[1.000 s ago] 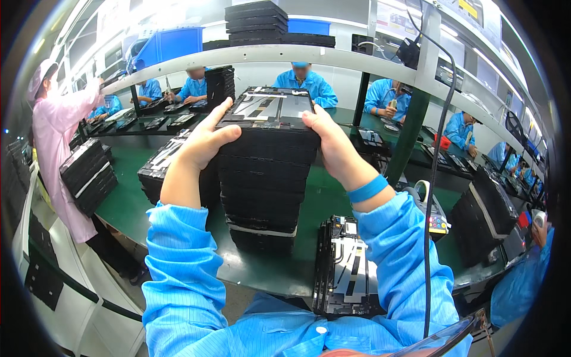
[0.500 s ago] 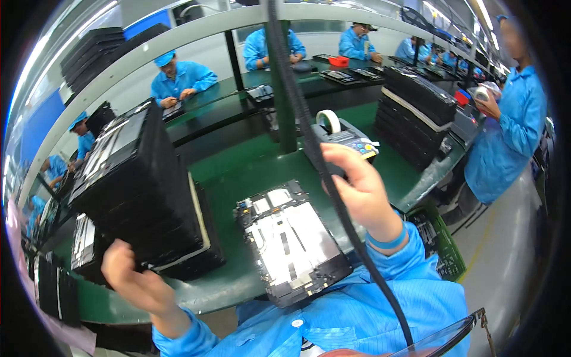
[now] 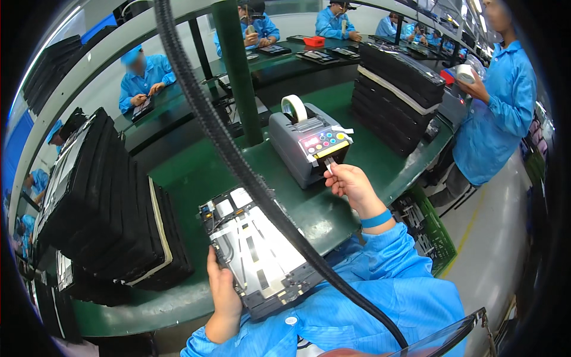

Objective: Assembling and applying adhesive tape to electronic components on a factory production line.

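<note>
My left hand (image 3: 223, 294) grips the near left edge of a flat black panel assembly (image 3: 256, 253) with white and silver parts, lying on the green table (image 3: 196, 178) in front of me. My right hand (image 3: 351, 184) reaches to the grey tape dispenser (image 3: 306, 149) and pinches a short strip of tape (image 3: 329, 165) at its outlet. A roll of pale tape (image 3: 294, 108) sits on top of the dispenser. A tall stack of black trays (image 3: 101, 202) stands at my left, apart from both hands.
A thick black corrugated hose (image 3: 238, 160) hangs across the view. A green post (image 3: 238, 71) rises behind the dispenser. Another stack of black trays (image 3: 398, 80) stands at the right. A person in blue (image 3: 493, 113) stands at right holding a tape roll; several others work at far benches.
The tray stack that both hands held is now set down at the left. My view turned right; my left hand went to the panel assembly and my right hand reached the tape dispenser.
</note>
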The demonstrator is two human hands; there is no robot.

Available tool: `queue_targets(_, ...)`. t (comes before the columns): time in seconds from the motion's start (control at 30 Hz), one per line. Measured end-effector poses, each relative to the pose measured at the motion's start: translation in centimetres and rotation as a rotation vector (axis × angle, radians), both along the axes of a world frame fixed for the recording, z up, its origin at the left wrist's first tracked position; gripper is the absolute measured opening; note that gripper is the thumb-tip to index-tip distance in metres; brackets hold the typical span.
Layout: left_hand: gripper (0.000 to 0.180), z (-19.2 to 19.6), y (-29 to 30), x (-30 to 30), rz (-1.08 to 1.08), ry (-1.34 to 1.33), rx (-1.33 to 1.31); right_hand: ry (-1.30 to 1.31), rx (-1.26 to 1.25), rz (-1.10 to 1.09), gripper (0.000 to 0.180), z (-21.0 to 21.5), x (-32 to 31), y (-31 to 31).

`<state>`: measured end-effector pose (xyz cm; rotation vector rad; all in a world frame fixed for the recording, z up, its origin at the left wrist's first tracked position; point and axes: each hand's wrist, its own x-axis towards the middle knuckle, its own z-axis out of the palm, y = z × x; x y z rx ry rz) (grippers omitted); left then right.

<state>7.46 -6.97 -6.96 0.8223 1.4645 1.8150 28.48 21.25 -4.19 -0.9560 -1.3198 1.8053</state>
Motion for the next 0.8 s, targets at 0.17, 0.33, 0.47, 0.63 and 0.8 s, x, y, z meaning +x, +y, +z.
queue_targets(0.17, 0.082, -1.7, 1.0, 0.1, -0.027, 0.074, 0.024, 0.006, 0.054, -0.094, 0.024, -0.9, -0.5, 0.2)
queue_targets(0.33, 0.049, -0.3, 1.3, -2.6, 0.121, 0.284, -0.055, 0.031, 0.048, -0.082, 0.027, -1.4, -0.6, 0.0)
queue_targets(0.47, 0.026, 8.0, 4.1, -4.9, 0.090, 0.792, -0.044, 0.035, 0.025, -0.080, 0.028, -1.8, -0.7, -0.1)
queue_targets(0.63, 0.012, 10.2, 11.4, -8.0, 0.002, 0.596, -0.152, 0.057, 0.029, -0.089, 0.030, -2.0, -0.5, 0.0)
queue_targets(0.8, 0.020, 10.8, 20.4, -12.3, 0.044, 0.849, -0.413, 0.032, -0.027, -0.070, 0.042, -2.3, -0.4, 0.0)
